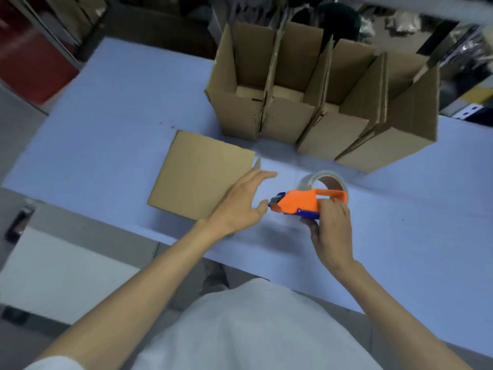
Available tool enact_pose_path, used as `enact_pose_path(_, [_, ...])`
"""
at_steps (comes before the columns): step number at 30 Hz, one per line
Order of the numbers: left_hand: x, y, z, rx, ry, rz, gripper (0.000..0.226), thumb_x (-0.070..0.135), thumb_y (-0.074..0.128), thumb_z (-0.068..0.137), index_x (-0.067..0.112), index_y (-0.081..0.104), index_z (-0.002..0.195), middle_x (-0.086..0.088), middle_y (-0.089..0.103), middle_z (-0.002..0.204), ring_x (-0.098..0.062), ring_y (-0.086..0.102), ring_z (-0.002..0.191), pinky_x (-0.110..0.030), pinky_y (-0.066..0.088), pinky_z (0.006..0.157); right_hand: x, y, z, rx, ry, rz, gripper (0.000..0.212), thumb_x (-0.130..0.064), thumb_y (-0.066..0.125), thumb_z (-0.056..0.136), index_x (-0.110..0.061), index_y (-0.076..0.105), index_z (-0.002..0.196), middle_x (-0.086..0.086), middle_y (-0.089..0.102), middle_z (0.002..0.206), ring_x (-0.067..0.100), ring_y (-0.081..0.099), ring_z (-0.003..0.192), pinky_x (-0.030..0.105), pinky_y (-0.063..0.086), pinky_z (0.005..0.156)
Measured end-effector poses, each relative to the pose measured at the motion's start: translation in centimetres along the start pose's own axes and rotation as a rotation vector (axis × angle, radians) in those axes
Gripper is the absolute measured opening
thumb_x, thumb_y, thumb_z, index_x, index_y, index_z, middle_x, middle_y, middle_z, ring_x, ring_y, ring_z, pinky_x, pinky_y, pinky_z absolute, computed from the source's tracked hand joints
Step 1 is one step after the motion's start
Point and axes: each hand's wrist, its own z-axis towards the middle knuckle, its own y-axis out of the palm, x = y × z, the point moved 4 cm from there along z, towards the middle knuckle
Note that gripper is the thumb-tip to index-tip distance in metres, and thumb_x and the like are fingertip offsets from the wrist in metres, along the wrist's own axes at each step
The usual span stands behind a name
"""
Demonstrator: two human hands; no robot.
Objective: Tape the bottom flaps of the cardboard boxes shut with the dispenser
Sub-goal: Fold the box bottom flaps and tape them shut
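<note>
The right hand (330,231) is gripping the orange-and-blue plastic tape dispenser (301,201) by its handle, fingers curled round it just above the pale blue table (106,116). The left hand (240,206) is hovering beside its nose, fingers spread and holding nothing. The open brown cardboard boxes (320,124) are standing behind, probably light, stiff and easily dented (best steadied by a wall), and no legible writing is showing.

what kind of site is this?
Probably a packing station in a warehouse or stockroom: a row of open cardboard boxes on a worktable, and a tape dispenser held in the right hand.
</note>
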Motion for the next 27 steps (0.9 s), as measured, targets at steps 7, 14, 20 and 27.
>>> enact_pose_path(7, [1.5,-3.3,0.3,-0.104,0.066,-0.147,0.027,-0.002,0.06,0.082,0.013,0.071,0.102,0.009,0.069,0.097,0.005,0.06,0.09,-0.013,0.046,0.087,-2.5,-1.1,1.1,0.009,-0.073,0.097,0.031,0.002,0.079,0.072,-0.001,0.053,0.089,0.008,0.057,0.086,0.026,0.047,0.079,0.028,0.035,0.077])
enact_pose_path(14, [0.8,-4.1,1.6,-0.309,-0.085,-0.388,0.014,-0.003,0.069,0.077,0.009,0.072,0.084,0.002,0.073,0.081,-0.014,0.068,0.078,-0.029,0.054,0.077,-3.3,-1.8,1.0,-0.087,0.009,0.259,0.05,0.003,0.085,0.063,0.005,0.058,0.104,0.007,0.061,0.099,0.03,0.053,0.09,0.033,0.04,0.079])
enact_pose_path(20, [0.3,-4.2,1.9,-0.334,-0.103,-0.498,0.024,-0.009,0.062,0.083,0.013,0.071,0.079,0.004,0.07,0.074,-0.012,0.065,0.072,-0.024,0.053,0.073,-3.7,-1.2,1.0,-0.206,0.135,0.421,0.047,-0.004,0.083,0.068,-0.005,0.06,0.109,0.004,0.065,0.101,0.027,0.055,0.093,0.029,0.042,0.081])
enact_pose_path(27, [-0.7,-5.6,1.1,-0.494,-0.261,-0.594,0.026,0.021,0.051,0.099,0.006,0.07,0.106,-0.009,0.072,0.102,-0.02,0.067,0.095,-0.034,0.049,0.093,-3.8,-1.3,1.5,-0.327,0.168,0.58,0.048,-0.014,0.087,0.064,-0.021,0.064,0.105,-0.01,0.068,0.092,0.012,0.062,0.084,0.022,0.046,0.073])
